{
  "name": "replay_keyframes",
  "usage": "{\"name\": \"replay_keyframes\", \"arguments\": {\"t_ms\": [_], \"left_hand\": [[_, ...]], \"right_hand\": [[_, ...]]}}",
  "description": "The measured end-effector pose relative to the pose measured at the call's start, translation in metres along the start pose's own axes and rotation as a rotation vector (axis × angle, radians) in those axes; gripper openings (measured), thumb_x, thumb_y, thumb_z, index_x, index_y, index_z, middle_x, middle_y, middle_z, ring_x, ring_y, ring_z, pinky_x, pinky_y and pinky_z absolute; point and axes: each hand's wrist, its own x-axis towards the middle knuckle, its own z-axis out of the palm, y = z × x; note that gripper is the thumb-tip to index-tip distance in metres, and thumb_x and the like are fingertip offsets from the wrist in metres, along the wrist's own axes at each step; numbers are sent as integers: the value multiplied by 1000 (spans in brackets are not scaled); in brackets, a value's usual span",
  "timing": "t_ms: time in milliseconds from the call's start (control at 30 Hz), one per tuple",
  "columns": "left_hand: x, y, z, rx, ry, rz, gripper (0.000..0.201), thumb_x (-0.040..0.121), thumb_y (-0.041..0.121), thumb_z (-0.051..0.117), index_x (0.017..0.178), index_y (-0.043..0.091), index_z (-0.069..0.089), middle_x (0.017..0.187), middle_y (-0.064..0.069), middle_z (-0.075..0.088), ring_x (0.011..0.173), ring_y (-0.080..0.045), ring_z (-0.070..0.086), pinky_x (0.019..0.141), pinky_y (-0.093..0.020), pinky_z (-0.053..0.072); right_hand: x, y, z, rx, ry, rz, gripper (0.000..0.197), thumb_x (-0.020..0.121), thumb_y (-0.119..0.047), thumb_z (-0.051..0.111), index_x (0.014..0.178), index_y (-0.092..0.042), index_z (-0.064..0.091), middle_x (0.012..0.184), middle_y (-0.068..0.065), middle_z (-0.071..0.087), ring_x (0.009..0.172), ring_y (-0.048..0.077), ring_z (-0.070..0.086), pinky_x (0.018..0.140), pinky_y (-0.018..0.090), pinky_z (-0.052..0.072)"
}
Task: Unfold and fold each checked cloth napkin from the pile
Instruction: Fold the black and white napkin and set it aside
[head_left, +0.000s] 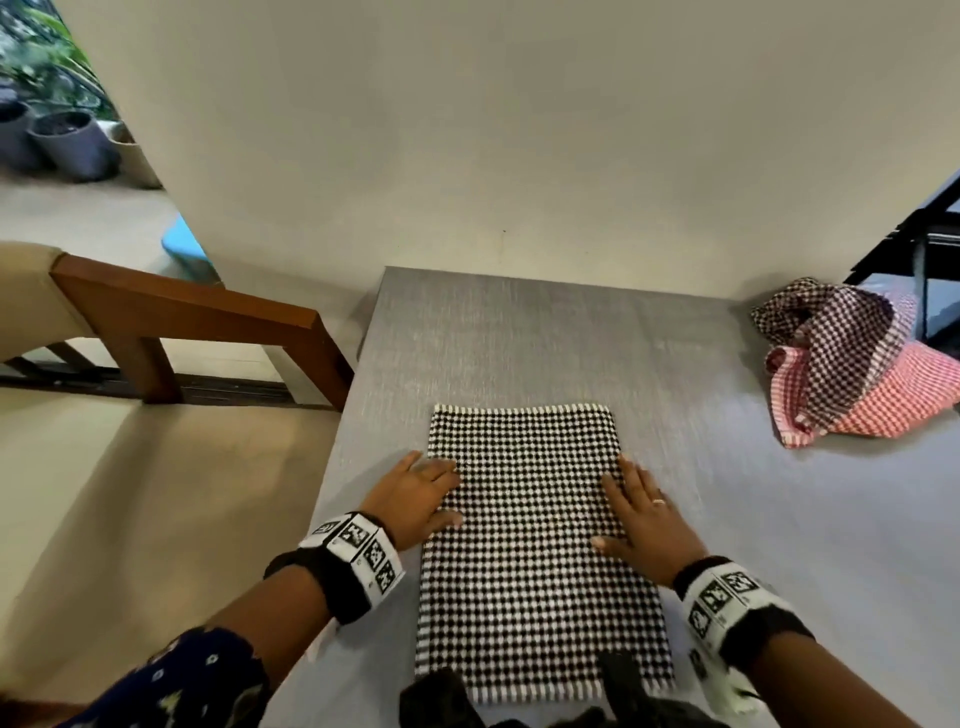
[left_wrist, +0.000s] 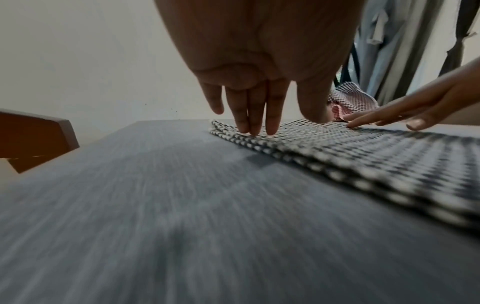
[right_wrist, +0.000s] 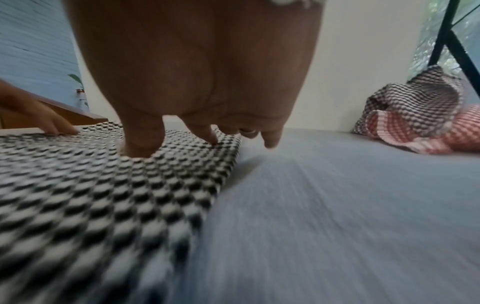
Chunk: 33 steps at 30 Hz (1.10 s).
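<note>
Both hands, left (head_left: 415, 496) and right (head_left: 641, 519), spread flat on folded black-white checked cloth napkin (head_left: 530, 561) near grey desk (head_left: 519, 332) front-left edge. Risk: layers skew if palms drag unevenly.

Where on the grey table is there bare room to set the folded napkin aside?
Bare grey table lies between the black-and-white checked napkin and the wall, and right of it, nearer than the crumpled pile of red and dark checked napkins. The left strip beside the left hand is narrow; the right hand presses the opposite edge.

Coarse woven cloth napkin (head_left: 535, 545) lies on a matt, grained grey table (head_left: 779, 545).
</note>
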Motion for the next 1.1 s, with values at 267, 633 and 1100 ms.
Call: {"name": "replay_keyframes", "arguments": {"t_ms": [267, 633, 1100], "left_hand": [[46, -23, -28, 65, -69, -39, 70, 91, 42, 46, 146, 12, 14, 156, -8, 4, 145, -20, 7, 118, -34, 3], [85, -52, -44, -75, 201, -210, 37, 86, 23, 57, 121, 12, 51, 125, -8, 50, 116, -26, 45, 91, -40, 41], [113, -54, -65, -193, -29, -249, 19, 82, 14, 63, 98, 4, 60, 111, -14, 58, 104, -27, 54, 86, -33, 42]], "right_hand": [[65, -58, -16, -123, 7, -328, 108, 57, -85, 7, 139, -19, -18, 138, 1, -30, 130, 18, -26, 115, 38, -5], [91, 12, -65, 219, 341, 28, 39, 92, -15, 47, 130, -8, 45, 136, 14, 44, 125, 30, 39, 105, 40, 34], [113, 25, -99, 431, 222, 224, 9, 79, -9, 67, 81, -12, 58, 80, 3, 54, 83, 21, 52, 60, 23, 38]]}}
